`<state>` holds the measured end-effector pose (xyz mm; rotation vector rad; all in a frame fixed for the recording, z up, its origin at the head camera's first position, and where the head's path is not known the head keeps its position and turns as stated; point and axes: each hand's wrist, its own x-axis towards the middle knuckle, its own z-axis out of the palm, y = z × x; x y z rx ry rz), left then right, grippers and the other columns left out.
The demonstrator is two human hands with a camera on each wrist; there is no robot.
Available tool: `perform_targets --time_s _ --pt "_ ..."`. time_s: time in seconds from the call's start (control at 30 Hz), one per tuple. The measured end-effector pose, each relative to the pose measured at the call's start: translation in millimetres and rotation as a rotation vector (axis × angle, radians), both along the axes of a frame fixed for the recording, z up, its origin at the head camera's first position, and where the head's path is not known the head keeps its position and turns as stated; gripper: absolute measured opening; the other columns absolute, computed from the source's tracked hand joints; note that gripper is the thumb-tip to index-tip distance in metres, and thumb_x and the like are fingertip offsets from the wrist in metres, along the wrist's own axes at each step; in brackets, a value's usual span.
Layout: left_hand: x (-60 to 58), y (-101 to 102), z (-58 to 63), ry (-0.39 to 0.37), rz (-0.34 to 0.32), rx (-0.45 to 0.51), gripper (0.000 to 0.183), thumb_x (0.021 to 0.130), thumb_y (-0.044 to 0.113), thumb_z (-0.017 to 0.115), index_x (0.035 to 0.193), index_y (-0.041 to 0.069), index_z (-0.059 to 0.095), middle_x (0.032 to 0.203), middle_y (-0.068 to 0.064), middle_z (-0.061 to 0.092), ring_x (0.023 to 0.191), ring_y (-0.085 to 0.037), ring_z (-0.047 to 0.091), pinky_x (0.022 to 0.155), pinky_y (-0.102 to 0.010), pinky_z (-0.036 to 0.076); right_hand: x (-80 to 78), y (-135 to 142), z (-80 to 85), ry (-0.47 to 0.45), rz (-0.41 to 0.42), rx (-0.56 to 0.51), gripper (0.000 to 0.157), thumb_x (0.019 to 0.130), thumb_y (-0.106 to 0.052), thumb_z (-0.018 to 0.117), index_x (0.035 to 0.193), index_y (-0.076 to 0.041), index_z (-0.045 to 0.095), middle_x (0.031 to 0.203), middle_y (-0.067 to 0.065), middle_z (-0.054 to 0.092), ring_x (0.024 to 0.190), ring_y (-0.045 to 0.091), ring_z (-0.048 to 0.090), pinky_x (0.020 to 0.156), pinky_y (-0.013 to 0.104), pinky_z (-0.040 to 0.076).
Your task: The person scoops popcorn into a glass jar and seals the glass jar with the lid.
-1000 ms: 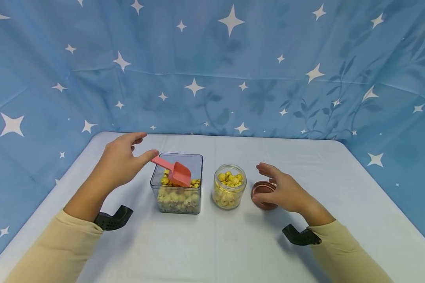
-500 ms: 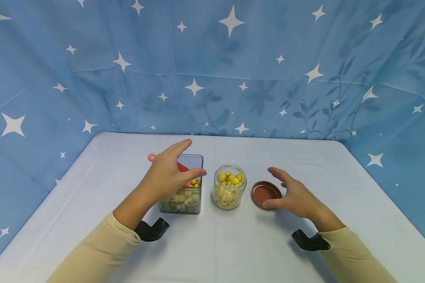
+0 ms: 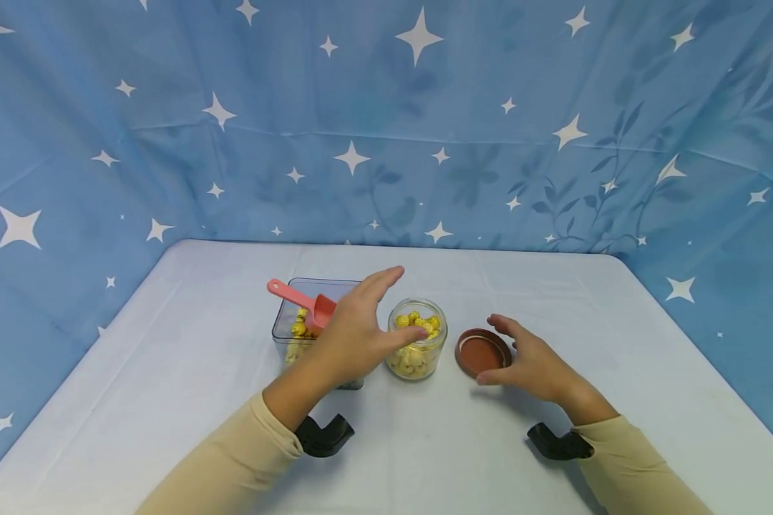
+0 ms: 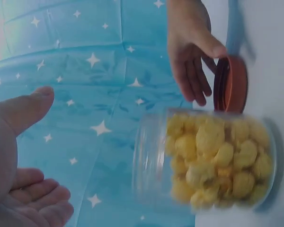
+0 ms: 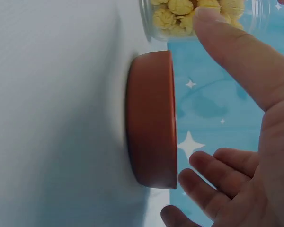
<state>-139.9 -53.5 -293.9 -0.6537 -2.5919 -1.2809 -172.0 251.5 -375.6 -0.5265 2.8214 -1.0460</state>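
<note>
A clear glass jar [image 3: 414, 361] of yellow popcorn stands uncovered on the table. My left hand [image 3: 354, 332] hovers at the jar's left side, thumb and fingers spread apart, holding nothing; in the left wrist view the jar [image 4: 217, 161] lies beyond the open palm. The brown round lid [image 3: 483, 352] rests hollow side up to the right of the jar. My right hand [image 3: 535, 365] is just over the lid's right side with thumb and fingers parted. In the right wrist view the lid [image 5: 151, 120] is apart from the fingers.
Left of the jar stands a clear square container [image 3: 283, 335] of popcorn, partly hidden behind my left hand. A pink scoop [image 3: 293, 293] leans in it, handle over the rim. A starry blue curtain [image 3: 386, 129] hangs behind the white table [image 3: 425, 450].
My left hand has moved right, from the scoop's handle across the square container to the jar. The right hand has shifted slightly right and nearer, off the lid's middle.
</note>
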Motion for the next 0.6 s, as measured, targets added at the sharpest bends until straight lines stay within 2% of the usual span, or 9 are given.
perform_targets --time_s 0.17,0.27,0.4,0.6 --pt "5.1 18.7 -6.7 0.014 0.015 0.058 0.083 0.084 0.031 0.084 0.150 0.001 0.042 0.152 -0.011 0.044 0.140 -0.026 0.040 0.110 -0.044 0.038 0.6 0.2 -4.1 -0.024 -0.021 0.015 0.111 0.069 -0.041 0.092 0.148 0.010 0.033 0.146 0.028 0.044 0.131 0.044 0.045 0.105 0.061 0.038" --pt "7.3 27.5 -10.7 0.018 0.033 0.083 0.084 0.084 0.030 0.084 0.150 0.000 0.041 0.152 -0.013 0.043 0.140 -0.028 0.040 0.109 -0.045 0.039 0.5 0.0 -4.9 -0.033 -0.007 0.011 0.113 0.069 -0.041 0.092 0.148 0.012 0.031 0.145 0.029 0.044 0.128 0.043 0.048 0.103 0.059 0.042" --pt "7.9 34.5 -16.9 -0.014 0.054 0.120 0.085 0.084 0.029 0.084 0.150 0.000 0.040 0.153 -0.014 0.042 0.140 -0.029 0.040 0.109 -0.047 0.039 -0.8 -0.8 -4.8 -0.031 0.004 0.031 0.115 0.069 -0.042 0.092 0.147 0.016 0.029 0.144 0.032 0.044 0.127 0.043 0.050 0.101 0.057 0.044" --pt "3.0 41.3 -33.3 -0.059 0.098 0.173 0.092 0.084 0.030 0.084 0.153 -0.001 0.033 0.156 -0.015 0.035 0.142 -0.030 0.037 0.110 -0.049 0.037 -2.9 -2.3 -6.3 -0.040 -0.007 0.071 0.111 0.071 -0.038 0.091 0.146 0.016 0.030 0.143 0.032 0.045 0.126 0.044 0.050 0.101 0.058 0.044"
